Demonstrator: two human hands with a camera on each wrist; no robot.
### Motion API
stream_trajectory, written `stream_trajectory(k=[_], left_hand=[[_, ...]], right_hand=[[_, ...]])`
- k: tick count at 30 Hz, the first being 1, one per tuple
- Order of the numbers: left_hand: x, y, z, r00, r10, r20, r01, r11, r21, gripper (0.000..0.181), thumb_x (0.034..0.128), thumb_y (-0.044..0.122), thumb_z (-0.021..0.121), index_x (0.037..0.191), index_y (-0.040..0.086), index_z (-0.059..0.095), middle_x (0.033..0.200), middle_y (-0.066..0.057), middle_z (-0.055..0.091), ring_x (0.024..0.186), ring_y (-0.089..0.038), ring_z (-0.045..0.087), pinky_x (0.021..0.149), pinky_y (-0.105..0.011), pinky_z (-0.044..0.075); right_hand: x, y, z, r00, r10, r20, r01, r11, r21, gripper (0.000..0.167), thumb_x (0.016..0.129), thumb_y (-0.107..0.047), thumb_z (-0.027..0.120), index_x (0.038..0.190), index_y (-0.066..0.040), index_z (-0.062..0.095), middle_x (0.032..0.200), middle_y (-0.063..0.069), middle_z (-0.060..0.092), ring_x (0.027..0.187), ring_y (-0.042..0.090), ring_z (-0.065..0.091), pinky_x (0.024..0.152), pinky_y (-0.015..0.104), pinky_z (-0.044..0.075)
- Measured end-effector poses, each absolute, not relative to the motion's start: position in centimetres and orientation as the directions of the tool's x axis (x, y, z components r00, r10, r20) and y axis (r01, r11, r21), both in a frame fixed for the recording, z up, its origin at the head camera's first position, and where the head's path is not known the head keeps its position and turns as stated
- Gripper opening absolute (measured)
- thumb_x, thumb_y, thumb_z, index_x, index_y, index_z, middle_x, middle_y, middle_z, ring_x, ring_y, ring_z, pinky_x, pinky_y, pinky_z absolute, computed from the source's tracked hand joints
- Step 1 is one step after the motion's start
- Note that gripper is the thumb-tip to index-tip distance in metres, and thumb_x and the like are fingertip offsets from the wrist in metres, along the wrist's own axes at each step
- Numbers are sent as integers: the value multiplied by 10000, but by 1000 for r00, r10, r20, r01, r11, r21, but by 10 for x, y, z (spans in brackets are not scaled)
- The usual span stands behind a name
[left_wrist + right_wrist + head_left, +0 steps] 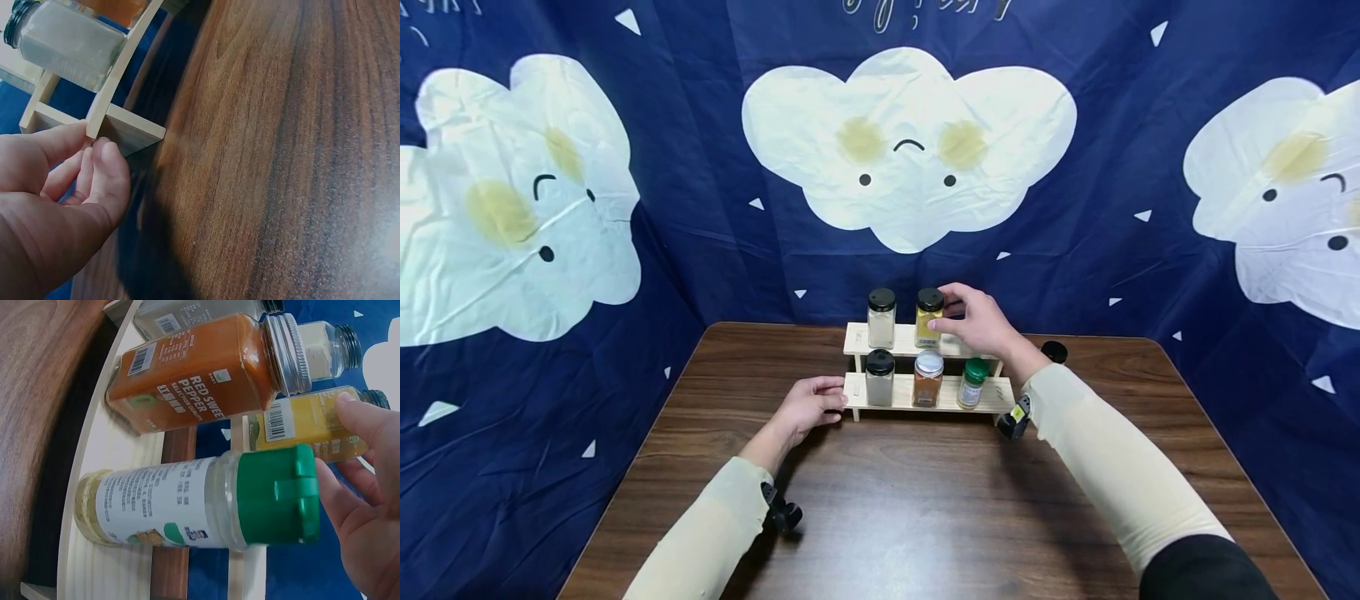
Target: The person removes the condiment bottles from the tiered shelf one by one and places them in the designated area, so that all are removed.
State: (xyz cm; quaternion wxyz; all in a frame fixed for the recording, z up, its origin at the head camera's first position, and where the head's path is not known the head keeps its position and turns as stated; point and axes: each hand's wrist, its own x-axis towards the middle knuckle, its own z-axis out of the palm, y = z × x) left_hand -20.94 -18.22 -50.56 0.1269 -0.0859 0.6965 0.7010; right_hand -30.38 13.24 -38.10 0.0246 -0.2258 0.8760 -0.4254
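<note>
A two-tier rack of pale wooden slats (857, 387) serves as the landmark. On its upper tier, right of a black-lidded clear glass jar of off-white powder (881, 327), an upright black-lidded glass jar of yellow powder (922, 322) stands. The person's right hand (981, 321) pinches it, thumb on the rack's front side and fingers around the far side, the gap closed to the jar's width. Whether the tier bears the jar's full weight cannot be told.

The left hand (802, 407) grips the left end of the rack's lower tier between thumb and fingers, a sensible brace against sliding.

The step looks like seating or adjusting the yellow jar. Good practice would be to hold it vertical, check that its base sits flat on the upper tier, and relax the pinch evenly. The wrist should clear the green-capped shaker bottle (970, 392) at the lower tier's right, which a low forearm could knock.
</note>
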Motion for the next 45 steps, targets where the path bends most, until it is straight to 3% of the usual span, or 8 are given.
stream_trajectory(k=[6,15,26,35,40,45], left_hand=[[-209,-180,-505,-960,44,-276,-276,8,961,499,925,-78,660,1404,-104,524,1103,-126,661,798,-122,650,716,-266,605],[-209,-179,-509,-969,43,-241,-242,-13,970,518,931,-102,637,1424,-140,481,1354,-326,577,871,-110,676,853,-343,613],[-209,-179,-510,-973,53,-224,-225,-30,974,520,933,-118,624,1426,-155,466,1376,-355,549,901,-124,682,908,-380,607],[-208,-179,-510,-974,52,-223,-224,-27,974,521,933,-115,628,1429,-151,470,1382,-356,547,916,-135,685,915,-383,604],[-208,-180,-511,-973,53,-223,-225,-29,974,522,930,-119,629,1427,-152,471,1380,-354,549,914,-132,684,912,-381,605],[-209,-180,-512,-974,60,-217,-219,-35,975,519,925,-124,627,1420,-158,474,1368,-353,555,901,-126,683,890,-361,609]], right_hand=[[-302,141,-377,-902,-403,153,-363,517,-775,543,916,-258,802,1386,-111,575,1311,96,640,1183,300,648,982,475,546],[-300,159,-370,-908,-373,190,-359,463,-810,574,900,-253,819,1396,-98,577,1309,115,646,1162,320,656,925,462,573],[-299,197,-363,-921,-318,224,-361,485,-796,629,909,-255,809,1448,-69,545,1333,159,632,1163,343,657,949,470,574],[-294,229,-362,-940,-250,231,-332,517,-789,535,913,-288,804,1363,-76,607,1273,146,664,1083,248,672,832,226,577],[-288,248,-362,-951,-227,209,-302,546,-781,600,921,-342,789,1417,-84,570,1317,160,632,1124,252,637,819,194,560],[-285,269,-366,-956,-183,229,-293,562,-774,572,921,-321,792,1392,-74,582,1265,164,646,1005,54,633,775,142,546]])
